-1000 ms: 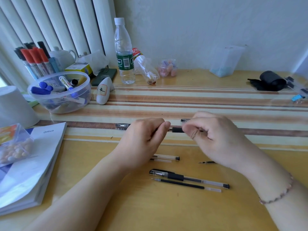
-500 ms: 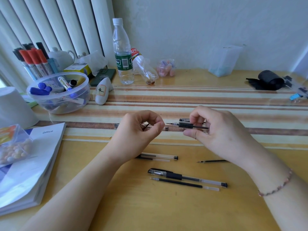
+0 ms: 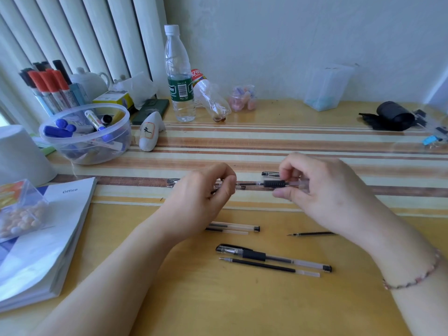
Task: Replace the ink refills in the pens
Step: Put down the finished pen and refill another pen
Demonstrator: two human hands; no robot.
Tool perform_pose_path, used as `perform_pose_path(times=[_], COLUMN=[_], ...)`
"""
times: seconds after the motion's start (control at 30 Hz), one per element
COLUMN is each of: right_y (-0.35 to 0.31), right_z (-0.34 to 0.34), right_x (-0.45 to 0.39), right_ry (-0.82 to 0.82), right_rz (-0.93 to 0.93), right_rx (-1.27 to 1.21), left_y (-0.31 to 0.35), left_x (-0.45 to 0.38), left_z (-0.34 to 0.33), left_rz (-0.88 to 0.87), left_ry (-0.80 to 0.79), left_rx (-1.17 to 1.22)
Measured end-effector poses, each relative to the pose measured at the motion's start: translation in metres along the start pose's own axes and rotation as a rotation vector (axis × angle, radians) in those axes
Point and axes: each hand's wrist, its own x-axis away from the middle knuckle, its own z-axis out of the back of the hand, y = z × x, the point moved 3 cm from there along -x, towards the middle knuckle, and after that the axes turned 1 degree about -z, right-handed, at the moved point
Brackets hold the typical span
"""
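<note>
My right hand [image 3: 322,192] grips a clear pen barrel with a black rubber grip [image 3: 275,183], held level above the striped part of the desk. A thin dark refill [image 3: 247,184] sticks out of its left end, and my left hand [image 3: 203,200] pinches the refill's tip between thumb and forefinger. On the desk below lie a capped pen [image 3: 266,257], a loose refill [image 3: 266,266], a second loose refill [image 3: 312,234] and a clear barrel [image 3: 235,226] partly under my left wrist. A pen cap [image 3: 270,174] lies behind my right fingers.
A plastic bowl of markers [image 3: 84,134] and a water bottle [image 3: 179,76] stand at the back left. A book [image 3: 41,238] with a clear box of beads [image 3: 19,207] lies at the left edge. A black pouch [image 3: 392,116] sits at the back right.
My hands, joined at the pen's grip a second ago, have drawn apart. The refill now shows between them, and my left fingers have closed on its tip.
</note>
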Motion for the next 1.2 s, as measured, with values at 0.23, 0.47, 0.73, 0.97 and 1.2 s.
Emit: perform_pose_path(times=[0.23, 0.47, 0.73, 0.97, 1.2], right_y=[0.082, 0.066, 0.059, 0.047, 0.044], right_z=[0.044, 0.004, 0.008, 0.038, 0.018], right_x=[0.000, 0.014, 0.016, 0.001, -0.004], right_ry=[-0.215, -0.850, -0.850, -0.321, -0.309], right_rz=[-0.401, -0.323, -0.234, -0.186, -0.206], right_rx=[0.163, 0.027, -0.116, -0.627, -0.433], left_y=[-0.011, -0.013, -0.009, 0.032, 0.035], left_x=[-0.005, -0.004, -0.003, 0.010, 0.007], left_z=[0.012, 0.005, -0.001, -0.036, -0.037], left_rz=[0.051, 0.045, 0.055, -0.211, -0.260], left_ry=[0.127, 0.090, 0.052, -0.088, -0.067], left_rx=[-0.020, -0.066, -0.113, -0.290, -0.304])
